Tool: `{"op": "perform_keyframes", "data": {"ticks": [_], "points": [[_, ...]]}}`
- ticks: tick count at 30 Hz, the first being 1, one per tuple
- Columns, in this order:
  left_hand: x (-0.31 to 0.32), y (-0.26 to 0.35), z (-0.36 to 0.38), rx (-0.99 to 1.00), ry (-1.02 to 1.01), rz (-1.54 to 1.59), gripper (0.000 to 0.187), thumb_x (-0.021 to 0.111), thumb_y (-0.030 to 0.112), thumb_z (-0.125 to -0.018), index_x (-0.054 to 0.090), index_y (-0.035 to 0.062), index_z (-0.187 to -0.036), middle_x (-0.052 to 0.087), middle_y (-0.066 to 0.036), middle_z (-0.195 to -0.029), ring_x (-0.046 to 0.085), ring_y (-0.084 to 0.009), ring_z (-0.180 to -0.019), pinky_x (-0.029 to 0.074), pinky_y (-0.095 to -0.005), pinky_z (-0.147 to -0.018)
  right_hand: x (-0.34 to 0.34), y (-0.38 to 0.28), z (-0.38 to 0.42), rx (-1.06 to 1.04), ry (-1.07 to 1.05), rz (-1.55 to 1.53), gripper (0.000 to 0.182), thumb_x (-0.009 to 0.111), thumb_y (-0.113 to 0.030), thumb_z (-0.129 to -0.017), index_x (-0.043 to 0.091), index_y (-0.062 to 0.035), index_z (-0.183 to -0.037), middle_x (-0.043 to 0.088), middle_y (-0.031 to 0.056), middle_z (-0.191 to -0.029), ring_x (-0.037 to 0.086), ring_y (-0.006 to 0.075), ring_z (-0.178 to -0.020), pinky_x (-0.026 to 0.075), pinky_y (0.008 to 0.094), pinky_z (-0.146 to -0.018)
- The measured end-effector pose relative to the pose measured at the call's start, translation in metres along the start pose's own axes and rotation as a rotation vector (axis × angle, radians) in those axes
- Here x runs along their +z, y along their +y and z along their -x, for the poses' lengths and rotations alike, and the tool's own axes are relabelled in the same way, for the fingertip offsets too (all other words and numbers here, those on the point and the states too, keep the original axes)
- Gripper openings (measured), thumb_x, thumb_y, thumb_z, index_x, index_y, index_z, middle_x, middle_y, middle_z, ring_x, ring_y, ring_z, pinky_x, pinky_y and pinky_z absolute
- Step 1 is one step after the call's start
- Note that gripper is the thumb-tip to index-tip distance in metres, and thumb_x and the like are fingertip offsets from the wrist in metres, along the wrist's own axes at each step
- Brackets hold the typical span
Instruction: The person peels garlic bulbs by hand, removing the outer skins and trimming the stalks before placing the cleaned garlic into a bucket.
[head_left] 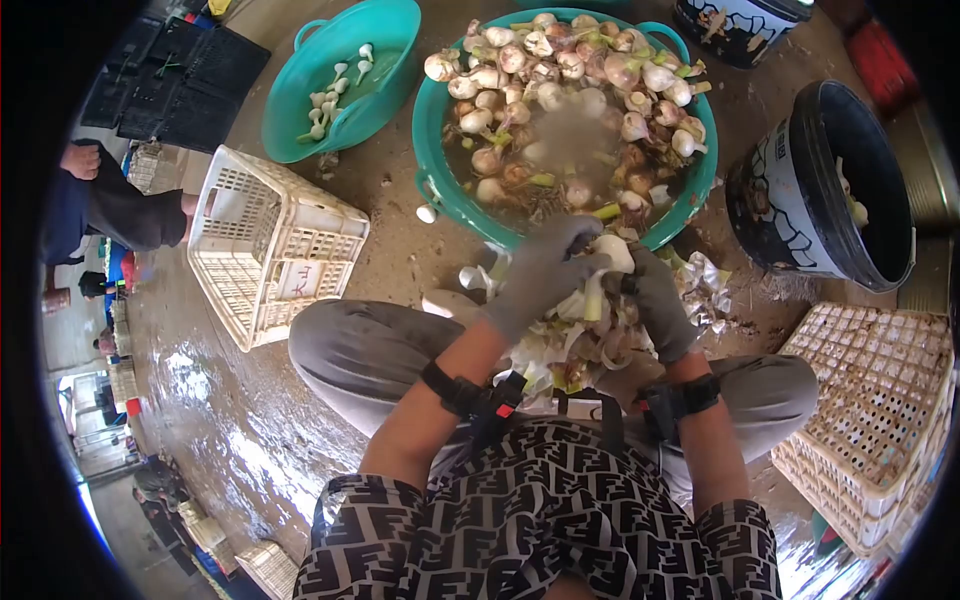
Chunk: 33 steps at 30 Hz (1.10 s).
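A white garlic bulb (pixel 614 256) with a short green stem pointing down is between my two grey-gloved hands, just in front of the tub's near rim. My left hand (pixel 548 272) curls its fingers around the bulb's left side and stem. From the right, my right hand (pixel 660 302) grips the same bulb, its fingertips partly hidden. Beyond them stands a green tub (pixel 428 150) of murky water, heaped with garlic bulbs (pixel 512 58) that have roots and stem stubs. Loose garlic skins (pixel 560 350) are piled below my hands, between my legs.
At the upper left, a tilted green basin (pixel 290 110) holds several peeled, white garlic bulbs. White plastic crates stand left (pixel 300 255) and right (pixel 870 390). A black bucket (pixel 780 190) with some garlic stands right. Another person's leg (pixel 135 215) shows far left. The floor is wet.
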<state>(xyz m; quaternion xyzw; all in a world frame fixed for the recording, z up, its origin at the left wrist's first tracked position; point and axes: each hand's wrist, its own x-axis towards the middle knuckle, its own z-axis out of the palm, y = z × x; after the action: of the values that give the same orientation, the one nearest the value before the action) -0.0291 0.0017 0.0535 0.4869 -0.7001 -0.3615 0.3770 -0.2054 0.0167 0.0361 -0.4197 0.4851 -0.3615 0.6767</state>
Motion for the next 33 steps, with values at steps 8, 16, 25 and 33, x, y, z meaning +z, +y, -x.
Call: {"op": "perform_keyframes", "data": {"ticks": [8, 16, 25, 33], "points": [[0.025, -0.03, -0.001, -0.032, 0.03, -0.26, 0.016, 0.062, 0.016, -0.079, 0.053, 0.0048, -0.085, 0.057, -0.014, -0.078, 0.057, -0.0323, -0.072, 0.045, -0.0405, -0.062, -0.004, 0.012, -0.006, 0.103, -0.016, 0.06, 0.048, 0.069, -0.014, -0.068, 0.055, 0.003, -0.111, 0.061, 0.0073, -0.096, 0.056, 0.0149, -0.085, 0.044, 0.0258, -0.076], [-0.012, -0.095, 0.0, -0.367, -0.003, -0.507, 0.02, 0.061, 0.02, -0.079, 0.052, 0.0047, -0.088, 0.058, -0.014, -0.09, 0.056, -0.0339, -0.084, 0.044, -0.0428, -0.073, -0.013, -0.01, 0.022, -0.377, -0.02, 0.416, 0.047, 0.059, -0.01, -0.081, 0.044, 0.0008, -0.124, 0.055, 0.0083, -0.113, 0.053, 0.0176, -0.102, 0.042, 0.0298, -0.088], [0.054, -0.089, -0.057, -0.58, -0.329, -0.559, 0.048, 0.066, 0.022, -0.072, 0.049, 0.0113, -0.115, 0.049, -0.02, -0.117, 0.052, -0.0335, -0.105, 0.044, -0.0401, -0.085, -0.108, -0.054, -0.014, -0.437, -0.135, -0.934, 0.037, 0.043, -0.014, -0.091, 0.041, 0.0035, -0.122, 0.052, 0.0128, -0.111, 0.051, 0.0176, -0.096, 0.046, 0.0288, -0.083], [0.023, -0.116, -0.055, -0.528, -0.338, -0.221, 0.063, 0.076, 0.032, -0.056, 0.056, 0.0052, -0.11, 0.059, -0.017, -0.104, 0.057, -0.031, -0.098, 0.045, -0.0383, -0.085, -0.03, 0.039, -0.019, 0.053, 0.174, -0.109, 0.027, 0.05, -0.011, -0.086, 0.056, -0.0052, -0.112, 0.057, -0.0003, -0.084, 0.054, 0.0064, -0.068, 0.045, 0.0197, -0.056]]}}
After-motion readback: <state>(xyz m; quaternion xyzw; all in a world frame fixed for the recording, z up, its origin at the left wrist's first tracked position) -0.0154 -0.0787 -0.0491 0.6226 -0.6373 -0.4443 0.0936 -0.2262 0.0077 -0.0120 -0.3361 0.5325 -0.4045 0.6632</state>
